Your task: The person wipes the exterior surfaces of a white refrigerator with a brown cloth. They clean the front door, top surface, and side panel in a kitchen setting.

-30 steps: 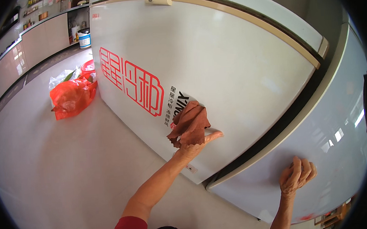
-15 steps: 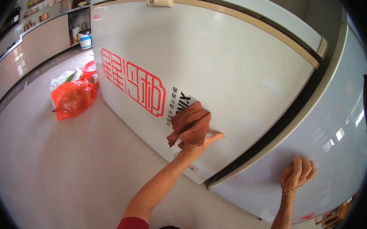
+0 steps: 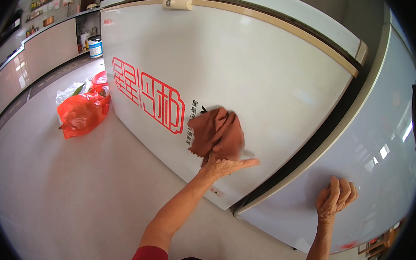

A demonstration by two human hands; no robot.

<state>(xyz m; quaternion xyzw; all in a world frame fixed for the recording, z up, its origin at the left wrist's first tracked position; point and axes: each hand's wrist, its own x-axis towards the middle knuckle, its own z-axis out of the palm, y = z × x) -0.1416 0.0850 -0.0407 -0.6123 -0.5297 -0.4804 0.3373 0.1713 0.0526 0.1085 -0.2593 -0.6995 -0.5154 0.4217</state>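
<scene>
My left hand [image 3: 221, 168] holds a reddish-brown cloth [image 3: 219, 132] up against the front of a white chest freezer [image 3: 257, 80]. The cloth covers its fingers, while the thumb sticks out to the right. Bunched and creased, the cloth hides part of the dark lettering beside the red printed emblem [image 3: 150, 97]. Over to the right, my right hand [image 3: 336, 198] rests with curled fingers against the glossy blue-grey panel [image 3: 288, 220] of another appliance. Nothing shows in that hand.
A dark gap [image 3: 307, 148] runs between the two appliances. Red and clear plastic bags [image 3: 82, 113] lie on the floor [image 3: 79, 193] by the freezer's far left corner. Behind them are low cabinets [image 3: 50, 46] and a blue-and-white tub [image 3: 95, 45].
The cloth has fanned out wider and higher over the lettering. My left hand has shifted slightly down and right on the freezer. My right hand stays where it was.
</scene>
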